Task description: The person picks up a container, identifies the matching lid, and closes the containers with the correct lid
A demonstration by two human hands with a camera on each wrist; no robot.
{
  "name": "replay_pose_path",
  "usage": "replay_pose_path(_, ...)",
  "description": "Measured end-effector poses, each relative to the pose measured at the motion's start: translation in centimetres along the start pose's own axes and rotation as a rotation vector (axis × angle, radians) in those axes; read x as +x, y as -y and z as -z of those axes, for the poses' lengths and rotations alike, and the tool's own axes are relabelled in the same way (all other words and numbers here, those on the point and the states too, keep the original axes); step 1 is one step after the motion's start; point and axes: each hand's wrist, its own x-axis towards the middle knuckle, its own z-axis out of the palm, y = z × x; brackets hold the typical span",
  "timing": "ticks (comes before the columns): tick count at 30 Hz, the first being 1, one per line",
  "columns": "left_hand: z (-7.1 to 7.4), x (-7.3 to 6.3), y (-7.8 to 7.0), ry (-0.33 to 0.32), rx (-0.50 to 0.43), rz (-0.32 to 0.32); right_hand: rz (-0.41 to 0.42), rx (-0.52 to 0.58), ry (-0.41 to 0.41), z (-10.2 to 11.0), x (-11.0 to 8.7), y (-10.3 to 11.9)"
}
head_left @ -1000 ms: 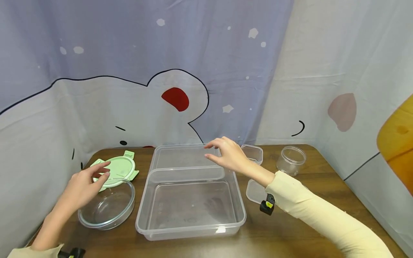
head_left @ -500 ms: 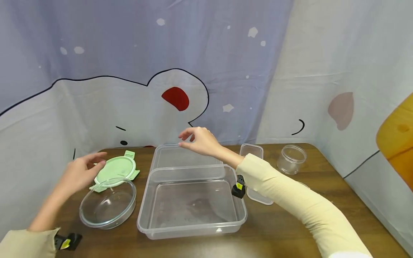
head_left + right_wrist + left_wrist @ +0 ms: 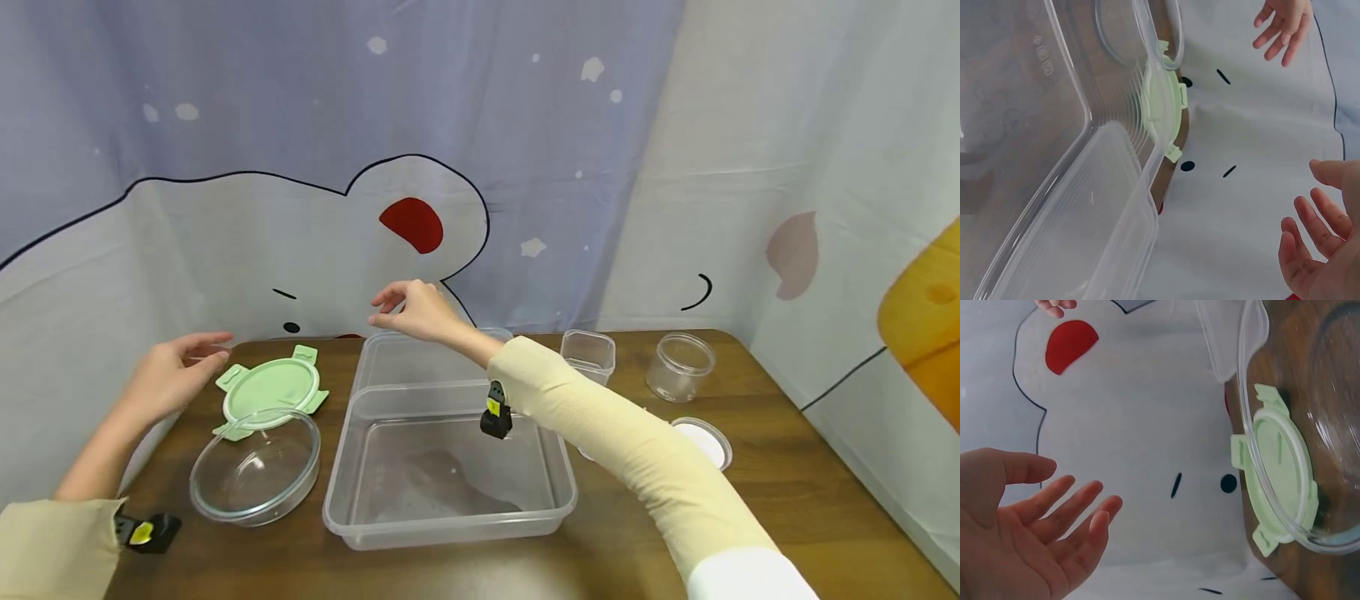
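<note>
My left hand point(image 3: 172, 375) hovers left of the green lid point(image 3: 272, 390), its fingers relaxed and holding nothing. Nearer to me sits a round glass bowl point(image 3: 258, 512), overlapping the lid's near edge in the head view. My right hand point(image 3: 420, 310) hangs in the air above the clear flat lid point(image 3: 420, 364) at the back middle, fingers loosely bent, with nothing in them. In front of that lid stands a large clear rectangular container point(image 3: 450, 530). The left wrist view shows the left palm point(image 3: 1029, 544) with its fingers apart; the right palm point(image 3: 1329, 269) looks similar in the right wrist view.
Toward the back right are a small square clear container point(image 3: 588, 350) and a round clear jar point(image 3: 678, 367). A round white-centred lid point(image 3: 705, 442) lies nearer, partly behind the right sleeve point(image 3: 600, 425). A printed curtain point(image 3: 525, 167) hangs behind the wooden table point(image 3: 795, 467).
My right hand has swept left and slightly up, from the small square container's side to above the flat lid. The left hand has drifted left and up, away from the bowl.
</note>
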Motion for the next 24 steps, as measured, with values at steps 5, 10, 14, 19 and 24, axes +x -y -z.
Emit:
replay_pose_path(5, 0.1, 0.9, 0.7, 0.035, -0.026, 0.036, -0.051, 0.025, -0.008, -1.4, 1.2, -0.3)
replay_pose_path(10, 0.2, 1.2, 2.1, 0.110, -0.091, 0.089, -0.078, 0.035, -0.011, -3.1, 2.3, -0.1)
replay_pose_path(14, 0.6, 1.5, 4.0, 0.179, -0.137, 0.173, -0.099, 0.058, 0.001, -4.5, 3.4, 0.8)
replay_pose_path(19, 0.9, 1.7, 5.9, 0.260, -0.174, 0.268, -0.134, 0.104, 0.032, -5.9, 4.5, 1.5)
replay_pose_path(24, 0.9, 1.6, 6.9, 0.301, -0.221, 0.328, -0.156, 0.117, 0.037, -6.7, 5.2, 1.7)
